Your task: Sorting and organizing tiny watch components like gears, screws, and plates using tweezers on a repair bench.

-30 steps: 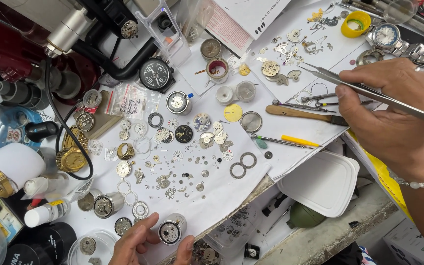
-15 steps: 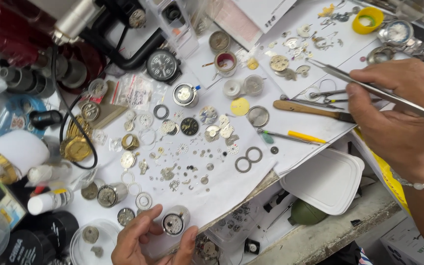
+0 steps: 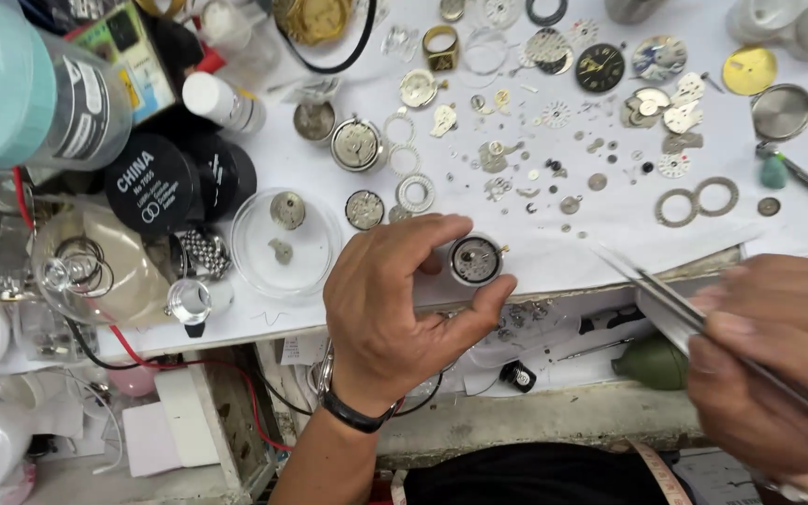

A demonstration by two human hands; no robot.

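Pinching: your left hand (image 3: pixel 395 309) is clamping its fingers (image 3: pixel 427 229) around the round watch movement (image 3: pixel 476 259) at the counter (image 3: pixel 554 245) edge.
Approaching: your right hand (image 3: pixel 769 365) is gripping tweezers (image 3: pixel 666 295); tips are lying just right of the movement, pointing left at it.

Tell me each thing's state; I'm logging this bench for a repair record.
Left hand: gripping the small round watch movement, its works facing up.
Right hand: holding thin metal tweezers, tips closed, short of the movement.
Clear round plastic dish: uncovered, two parts inside.
Black watch dial: lying face up.
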